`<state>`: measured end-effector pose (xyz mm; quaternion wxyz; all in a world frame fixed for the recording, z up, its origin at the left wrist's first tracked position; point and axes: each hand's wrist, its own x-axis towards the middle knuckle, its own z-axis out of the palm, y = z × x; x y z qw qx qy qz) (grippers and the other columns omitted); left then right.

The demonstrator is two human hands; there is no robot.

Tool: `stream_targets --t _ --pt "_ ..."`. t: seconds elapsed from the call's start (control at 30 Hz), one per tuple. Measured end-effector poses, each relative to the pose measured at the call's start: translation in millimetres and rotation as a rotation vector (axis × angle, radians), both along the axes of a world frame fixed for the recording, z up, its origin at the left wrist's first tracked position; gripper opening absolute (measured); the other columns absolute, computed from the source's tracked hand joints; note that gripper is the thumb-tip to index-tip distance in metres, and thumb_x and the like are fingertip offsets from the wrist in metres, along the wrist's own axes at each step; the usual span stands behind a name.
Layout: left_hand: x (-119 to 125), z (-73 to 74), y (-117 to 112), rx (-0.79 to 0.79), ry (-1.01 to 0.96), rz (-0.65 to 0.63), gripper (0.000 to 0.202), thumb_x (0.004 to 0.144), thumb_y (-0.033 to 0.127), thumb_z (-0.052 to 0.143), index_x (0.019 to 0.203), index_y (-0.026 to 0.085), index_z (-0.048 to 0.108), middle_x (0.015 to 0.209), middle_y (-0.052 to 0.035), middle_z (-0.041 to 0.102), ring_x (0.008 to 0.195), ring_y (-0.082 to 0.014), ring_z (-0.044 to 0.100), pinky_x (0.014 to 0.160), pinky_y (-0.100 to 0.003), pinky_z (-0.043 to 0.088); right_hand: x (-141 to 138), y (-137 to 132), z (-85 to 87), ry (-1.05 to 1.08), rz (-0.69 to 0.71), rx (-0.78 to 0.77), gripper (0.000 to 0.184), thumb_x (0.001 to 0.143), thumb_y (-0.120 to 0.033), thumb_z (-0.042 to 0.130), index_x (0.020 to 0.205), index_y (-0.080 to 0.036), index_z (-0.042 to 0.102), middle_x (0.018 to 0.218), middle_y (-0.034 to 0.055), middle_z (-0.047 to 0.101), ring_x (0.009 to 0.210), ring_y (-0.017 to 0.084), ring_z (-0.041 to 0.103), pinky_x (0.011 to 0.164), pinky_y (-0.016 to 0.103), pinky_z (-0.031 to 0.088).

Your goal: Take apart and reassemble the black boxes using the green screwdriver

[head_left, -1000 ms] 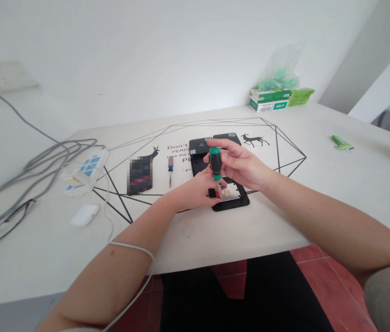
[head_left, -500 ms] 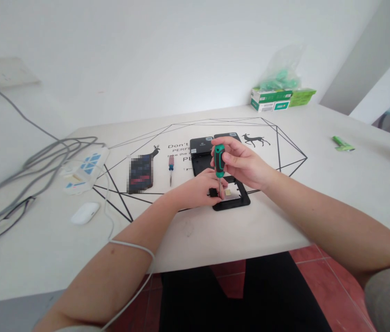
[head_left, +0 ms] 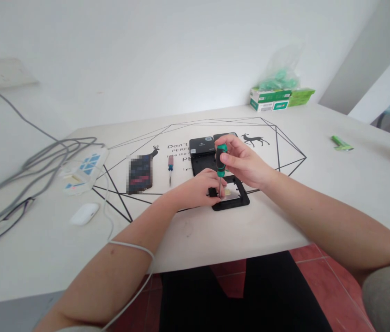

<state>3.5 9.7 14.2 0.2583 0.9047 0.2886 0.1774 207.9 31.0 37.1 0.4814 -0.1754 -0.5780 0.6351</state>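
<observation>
My right hand (head_left: 238, 159) is closed around the handle of a green and black screwdriver (head_left: 220, 159), held nearly upright with a slight tilt. Its metal shaft points down at the left part of a black rectangular device housing (head_left: 243, 200), which has a silvery plate (head_left: 233, 192) inside. My left hand (head_left: 206, 188) rests at the housing's left side, its thumb and fingers pinched around the lower shaft; whatever they grip at the tip is hidden. Just behind lie a flat black panel (head_left: 198, 165) and a black box-shaped device (head_left: 201, 145), with another black device (head_left: 231, 135) partly covered by my right hand.
A second screwdriver (head_left: 170, 168) lies to the left, beside a pixelated dark object (head_left: 140, 174). Farther left are a white case (head_left: 85, 214), a power strip (head_left: 87, 170) and coiled cables (head_left: 45, 157). Green boxes (head_left: 271, 96) stand at the back; a green packet (head_left: 342, 143) lies right.
The screwdriver's handle has shifted slightly right and leans a little more, with my right fingers repositioned on it. My left hand and the housing stay almost in place.
</observation>
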Motion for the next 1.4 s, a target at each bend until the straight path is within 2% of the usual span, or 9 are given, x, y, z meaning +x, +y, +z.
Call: stream_targets --t 0.2,0.33,0.53,0.63,0.83,1.03,1.13,1.23,1.4 --pt "1 2.0 0 0.005 0.01 -0.004 0.007 0.085 0.019 0.076 0.088 0.024 0.076 0.121 -0.0045 0.075 0.13 -0.0272 0.059 0.12 -0.047 0.04 0 1 1.2 0.006 0.03 -0.095 0.042 0.088 -0.042 0.079 0.126 -0.031 0.066 0.118 0.0018 0.074 0.1 0.019 0.071 0.085 0.034 0.06" --pt "1 2.8 0 -0.002 0.009 -0.013 0.005 0.086 0.019 0.076 0.085 0.024 0.076 0.121 -0.0051 0.076 0.131 -0.0273 0.059 0.12 -0.046 0.04 0 1 -0.1 0.012 0.052 -0.096 0.039 0.09 -0.044 0.077 0.125 -0.03 0.067 0.124 0.0034 0.074 0.104 0.02 0.071 0.085 0.034 0.06" --pt "1 0.0 1 -0.02 -0.004 -0.009 0.008 0.083 0.016 0.076 0.083 0.024 0.076 0.124 -0.0054 0.075 0.132 -0.0278 0.058 0.117 -0.048 0.044 -1 1 0.1 -0.024 -0.042 0.017 0.039 0.08 -0.038 0.089 0.113 -0.029 0.07 0.1 -0.0017 0.067 0.081 0.013 0.06 0.071 0.026 0.054" --pt "1 -0.2 0 -0.028 0.0 -0.001 0.01 0.083 0.014 0.075 0.081 0.024 0.076 0.125 -0.0053 0.075 0.132 -0.0283 0.057 0.117 -0.049 0.045 0 1 1.7 -0.025 -0.01 -0.018 0.046 0.077 -0.034 0.089 0.119 -0.031 0.069 0.098 -0.0027 0.067 0.08 0.013 0.06 0.067 0.025 0.053" --pt "1 2.3 -1 -0.029 0.002 0.004 0.011 0.083 0.014 0.074 0.079 0.024 0.074 0.123 -0.0035 0.075 0.132 -0.0281 0.056 0.116 -0.049 0.046 0 -3 3.7 0.005 0.007 -0.061 0.043 0.081 -0.032 0.082 0.122 -0.032 0.069 0.104 -0.0017 0.072 0.09 0.016 0.066 0.079 0.031 0.058" --pt "-2 0.6 3 0.068 -0.064 0.008 0.008 0.086 0.019 0.072 0.079 0.023 0.071 0.117 -0.0065 0.076 0.123 -0.0258 0.062 0.111 -0.045 0.048 0 6 3.8 0.066 -0.168 -0.103 0.039 0.079 -0.035 0.084 0.116 -0.031 0.07 0.104 -0.002 0.073 0.087 0.015 0.066 0.078 0.031 0.057" --pt "-8 0.2 12 0.22 -0.073 0.124 0.008 0.088 0.018 0.067 0.081 0.023 0.069 0.114 -0.0075 0.075 0.118 -0.0262 0.063 0.108 -0.045 0.05 5 24 0.7 0.176 -0.346 -0.211 0.038 0.075 -0.034 0.085 0.109 -0.03 0.07 0.094 -0.0045 0.071 0.079 0.013 0.063 0.067 0.027 0.052" --pt "-23 0.7 24 0.396 0.033 0.366 0.01 0.088 0.017 0.062 0.081 0.021 0.067 0.113 -0.0099 0.074 0.116 -0.0288 0.063 0.109 -0.05 0.048 11 42 -5.0 0.231 -0.531 -0.326 0.035 0.068 -0.031 0.084 0.099 -0.027 0.068 0.08 -0.0063 0.064 0.071 0.012 0.058 0.059 0.025 0.046" --pt "-49 1.3 41 0.479 0.324 0.647 0.014 0.088 0.015 0.059 0.084 0.018 0.072 0.115 -0.0153 0.075 0.121 -0.0377 0.059 0.105 -0.058 0.049 11 52 -12.7 0.112 -0.658 -0.421 0.032 0.063 -0.028 0.081 0.091 -0.026 0.065 0.078 -0.0057 0.064 0.068 0.011 0.055 0.054 0.023 0.04"
